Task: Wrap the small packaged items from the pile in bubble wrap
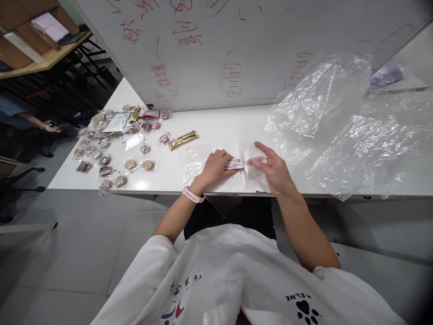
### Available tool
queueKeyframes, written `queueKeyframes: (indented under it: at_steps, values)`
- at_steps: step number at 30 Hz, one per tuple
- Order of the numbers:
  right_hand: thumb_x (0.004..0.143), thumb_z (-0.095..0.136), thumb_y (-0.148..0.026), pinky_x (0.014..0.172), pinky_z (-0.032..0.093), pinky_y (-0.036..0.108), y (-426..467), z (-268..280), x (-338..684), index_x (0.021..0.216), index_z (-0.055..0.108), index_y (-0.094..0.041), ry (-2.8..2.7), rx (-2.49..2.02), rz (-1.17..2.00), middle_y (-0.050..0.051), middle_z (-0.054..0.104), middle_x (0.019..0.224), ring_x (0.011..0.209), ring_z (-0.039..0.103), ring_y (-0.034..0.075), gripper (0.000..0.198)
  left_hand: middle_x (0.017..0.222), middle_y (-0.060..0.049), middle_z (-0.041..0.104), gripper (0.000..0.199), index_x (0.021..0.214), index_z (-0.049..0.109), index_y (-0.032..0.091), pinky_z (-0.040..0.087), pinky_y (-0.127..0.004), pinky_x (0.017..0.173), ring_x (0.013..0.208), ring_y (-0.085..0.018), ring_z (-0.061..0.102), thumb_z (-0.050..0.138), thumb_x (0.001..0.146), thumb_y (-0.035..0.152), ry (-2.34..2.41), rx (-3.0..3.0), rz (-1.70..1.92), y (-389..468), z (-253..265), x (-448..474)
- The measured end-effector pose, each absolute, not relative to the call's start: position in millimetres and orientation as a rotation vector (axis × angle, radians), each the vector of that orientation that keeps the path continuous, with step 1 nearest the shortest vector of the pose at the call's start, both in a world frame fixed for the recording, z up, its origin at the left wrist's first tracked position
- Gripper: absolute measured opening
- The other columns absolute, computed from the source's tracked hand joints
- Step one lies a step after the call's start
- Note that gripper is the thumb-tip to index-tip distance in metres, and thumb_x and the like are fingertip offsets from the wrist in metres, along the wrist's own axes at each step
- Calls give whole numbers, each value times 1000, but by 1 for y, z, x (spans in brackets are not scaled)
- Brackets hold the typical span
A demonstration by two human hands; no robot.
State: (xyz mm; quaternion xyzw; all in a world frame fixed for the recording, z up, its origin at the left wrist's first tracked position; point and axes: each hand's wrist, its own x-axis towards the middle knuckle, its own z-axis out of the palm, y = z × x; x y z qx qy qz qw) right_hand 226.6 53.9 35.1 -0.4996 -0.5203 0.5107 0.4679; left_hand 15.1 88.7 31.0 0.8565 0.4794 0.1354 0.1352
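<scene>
My left hand [218, 168], with a pink band at the wrist, lies over a small red-and-white box [237, 164]. Its fingers and thumb close around the box's left part, which they hide. Under and around the box is a clear plastic bag [248, 177], hard to make out against the white table. To the right, my right hand [275, 171] touches the bag's clear film with its fingers spread apart. Left of my left hand lies clear bubbled plastic [193, 166]. A gold stick packet [183, 140] rests farther back.
Several individually wrapped round snacks [148, 165] are spread over the left of the white table [216, 124], with a silver pouch [117, 122] and another red-and-white box [149, 113]. Crumpled clear plastic [314, 99] covers the right. A whiteboard [209, 54] stands behind. Another person's hand [52, 127] shows far left.
</scene>
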Motion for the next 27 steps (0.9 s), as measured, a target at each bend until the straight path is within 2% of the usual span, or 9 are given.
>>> queueKeyframes:
  at_steps: [5, 8, 12, 14, 16, 19, 22, 25, 27]
  values:
    - [96, 47, -63, 96, 56, 47, 58, 32, 199, 163, 12, -28, -1758, -1278, 1166, 13, 62, 136, 115, 66, 27, 84, 102, -13, 60, 2, 88, 59, 19, 42, -42, 77, 100, -29, 53, 61, 87, 18, 1447, 2473, 319, 89, 29, 17]
    - [97, 34, -70, 98, 54, 47, 59, 30, 200, 164, -3, -28, -1873, -1276, 1112, 15, 46, 153, 122, 61, 29, 87, 103, -13, 61, 8, 94, 60, 17, 44, -42, 78, 97, -28, 54, 60, 86, 16, 1389, 2438, 363, 85, 32, 10]
    - [98, 23, -71, 99, 52, 47, 64, 28, 206, 161, -17, -33, -1850, -1082, 1211, 13, 51, 149, 114, 66, 24, 83, 127, -13, 61, 46, 130, 53, 20, 46, -44, 96, 116, -29, 54, 65, 88, 31, 1309, 2277, 642, 63, 37, -20]
    - [101, 20, -67, 100, 51, 46, 67, 28, 205, 163, -4, -36, -1872, -1060, 1211, 10, 59, 141, 116, 64, 24, 74, 143, -13, 54, 56, 140, 47, 22, 42, -46, 105, 131, -30, 46, 64, 89, 35, 1515, 2129, 849, 46, 37, -39]
    - [104, 23, -60, 98, 49, 45, 71, 28, 201, 157, 32, -36, -1967, -1082, 1129, 8, 66, 130, 115, 64, 25, 59, 145, -14, 53, 58, 142, 46, 21, 43, -45, 104, 134, -30, 46, 62, 91, 42, 1856, 1880, 1004, 28, 35, -56]
    - [104, 39, -46, 97, 45, 46, 75, 28, 194, 120, 70, -28, -2168, -1104, 881, 7, 66, 126, 92, 67, 21, 39, 116, -14, 68, 54, 132, 56, 18, 47, -43, 90, 110, -30, 61, 57, 92, 54, 2289, 1510, 912, 11, 35, -70]
    - [100, 50, -33, 92, 42, 45, 80, 25, 190, 107, 73, -26, -2234, -1086, 784, 5, 65, 123, 70, 60, 13, 25, 84, -8, 70, 45, 98, 68, 19, 45, -41, 82, 87, -29, 65, 53, 91, 61, 2405, 1444, 639, 8, 38, -71]
    - [97, 55, -29, 91, 40, 44, 83, 22, 191, 105, 73, -27, -2233, -1045, 780, 4, 66, 121, 64, 55, 10, 20, 74, -5, 67, 35, 73, 63, 20, 43, -36, 73, 77, -24, 63, 57, 88, 52, 2301, 1471, 589, 16, 44, -66]
    - [97, 55, -27, 96, 37, 46, 85, 21, 193, 104, 74, -27, -2245, -1034, 770, 3, 66, 121, 64, 55, 9, 20, 74, -5, 67, 27, 70, 61, 19, 44, -32, 68, 73, -21, 62, 58, 86, 42, 2153, 1394, 721, 22, 45, -64]
